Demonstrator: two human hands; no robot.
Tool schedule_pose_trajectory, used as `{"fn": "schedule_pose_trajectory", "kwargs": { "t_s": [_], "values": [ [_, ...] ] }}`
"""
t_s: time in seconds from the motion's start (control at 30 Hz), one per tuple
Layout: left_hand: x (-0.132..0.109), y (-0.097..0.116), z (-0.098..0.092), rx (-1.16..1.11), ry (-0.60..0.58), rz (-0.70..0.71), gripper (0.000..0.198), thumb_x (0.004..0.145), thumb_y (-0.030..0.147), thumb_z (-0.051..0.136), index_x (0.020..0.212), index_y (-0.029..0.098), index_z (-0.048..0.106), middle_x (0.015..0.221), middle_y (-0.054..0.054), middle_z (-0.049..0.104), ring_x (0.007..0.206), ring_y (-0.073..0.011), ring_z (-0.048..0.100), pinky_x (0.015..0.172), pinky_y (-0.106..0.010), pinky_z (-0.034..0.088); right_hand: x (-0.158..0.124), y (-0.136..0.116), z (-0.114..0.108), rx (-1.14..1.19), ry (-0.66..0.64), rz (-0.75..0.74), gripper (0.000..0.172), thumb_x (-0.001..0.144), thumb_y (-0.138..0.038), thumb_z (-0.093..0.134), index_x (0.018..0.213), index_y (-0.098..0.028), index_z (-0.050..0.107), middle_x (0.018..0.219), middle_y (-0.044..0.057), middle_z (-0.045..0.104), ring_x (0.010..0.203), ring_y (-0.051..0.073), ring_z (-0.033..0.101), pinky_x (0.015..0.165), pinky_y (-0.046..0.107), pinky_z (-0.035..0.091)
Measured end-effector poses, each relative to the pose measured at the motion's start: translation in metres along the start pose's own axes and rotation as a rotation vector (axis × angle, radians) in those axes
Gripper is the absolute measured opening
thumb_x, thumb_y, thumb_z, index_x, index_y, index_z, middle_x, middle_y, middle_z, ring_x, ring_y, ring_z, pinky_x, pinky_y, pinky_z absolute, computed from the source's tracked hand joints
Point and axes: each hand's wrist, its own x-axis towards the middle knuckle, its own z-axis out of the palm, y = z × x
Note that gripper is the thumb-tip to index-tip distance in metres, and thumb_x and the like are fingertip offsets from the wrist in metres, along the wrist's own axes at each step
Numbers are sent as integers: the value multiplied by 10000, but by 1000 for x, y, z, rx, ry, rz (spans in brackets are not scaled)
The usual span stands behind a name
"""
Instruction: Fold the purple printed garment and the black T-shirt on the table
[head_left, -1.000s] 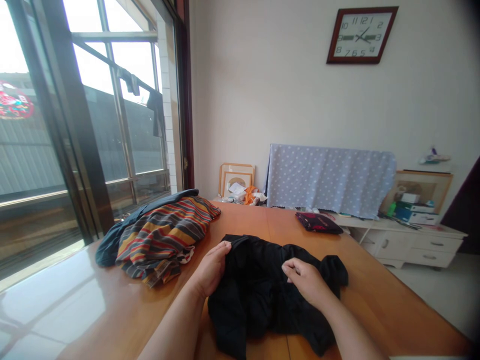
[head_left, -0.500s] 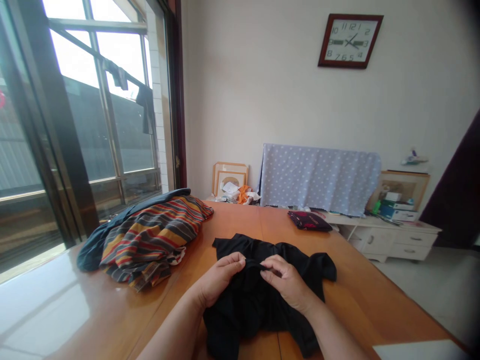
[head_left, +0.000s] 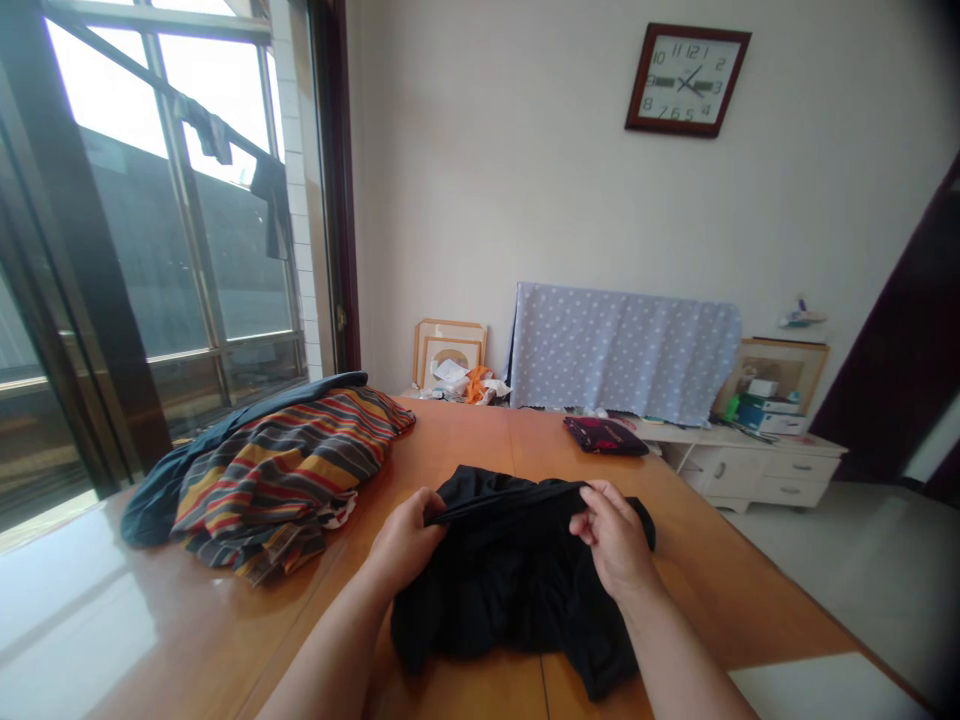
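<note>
Holding the black garment taut, hands now wider apart.

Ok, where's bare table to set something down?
Bare table runs to the right of the black shirt, and behind it up to the dark pouch. Crowded on the left: the striped clothes nearly reach the shirt.

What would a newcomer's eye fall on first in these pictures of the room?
The left hand and right hand hold up an edge of a black garment on a wooden table. Striped clothes lie in a pile to their left, near a large window. A square wall clock hangs high ahead.
</note>
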Motion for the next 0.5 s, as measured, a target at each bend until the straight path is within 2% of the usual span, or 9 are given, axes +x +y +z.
{"fn": "schedule_pose_trajectory", "kwargs": {
  "t_s": [0.13, 0.23, 0.33, 0.5],
  "values": [
    [-5, 7, -5, -294, -108, -175, 216, 718, 359, 684, 835, 191, 618, 702, 8, 651, 624, -148, 582, 571, -226, 409, 12, -2, -14, 55, 164, -56, 238, 788, -417, 697, 807, -221, 564, 616, -76, 496, 429, 56, 412, 390, 206, 266],
    [-9, 14, -6, -537, -192, -276, 299, 749, 444, 687, 879, 181, 632, 736, -14, 687, 634, -156, 629, 576, -232, 454, 17, -2, -21, 72, 213, -67, 247, 773, -402, 700, 748, -222, 531, 593, -87, 458, 419, 55, 364, 372, 213, 254],
    [-9, 16, -6, -675, -173, -303, 313, 745, 434, 709, 909, 172, 658, 798, -39, 724, 706, -184, 680, 643, -264, 520, 19, -2, -22, 85, 216, -53, 292, 763, -421, 702, 711, -225, 492, 561, -94, 419, 407, 59, 339, 359, 216, 229],
    [-4, 11, -6, -726, -118, -346, 326, 758, 431, 711, 952, 170, 688, 865, -63, 759, 773, -214, 720, 715, -307, 565, 18, -2, -20, 97, 213, -41, 299, 739, -420, 723, 713, -219, 503, 559, -93, 417, 401, 52, 327, 350, 210, 213]
  ]
}}
